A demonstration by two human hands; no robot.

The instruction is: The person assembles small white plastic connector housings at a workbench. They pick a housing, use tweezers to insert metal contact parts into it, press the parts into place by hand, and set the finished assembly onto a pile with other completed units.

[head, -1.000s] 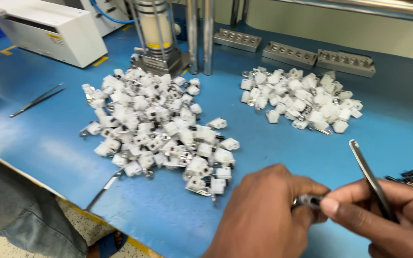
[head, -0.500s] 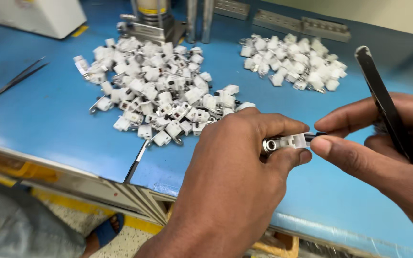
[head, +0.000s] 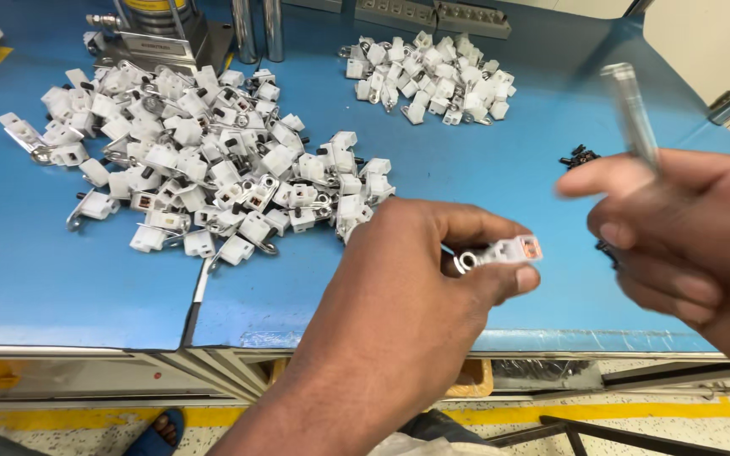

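The left hand [head: 416, 287] pinches a small white plastic connector [head: 504, 252] between thumb and forefinger, out over the near edge of the blue surface [head: 35, 270]. The connector lies roughly level, a metal ring terminal at its left end against the fingers and an orange-tinted opening at its right end, which points toward the right hand [head: 678, 236].

The right hand is blurred. Its fingers curl closed around a slim metal tool [head: 631, 114], perhaps tweezers, whose shaft rises up past the knuckles; the blur hides its tip. This hand sits just to the right of the connector, apart from it.

A large loose heap of similar white connectors [head: 204, 169] with metal terminals spreads across the left and middle of the surface, just beyond the left hand. A smaller heap of white parts [head: 433, 76] lies farther back, to the right of centre. A few small black parts [head: 579, 156] sit near the right hand's forefinger. At the back left stands a metal press fixture [head: 158, 38] on a base plate, and a grey slotted jig [head: 433, 15] lies along the rear edge.
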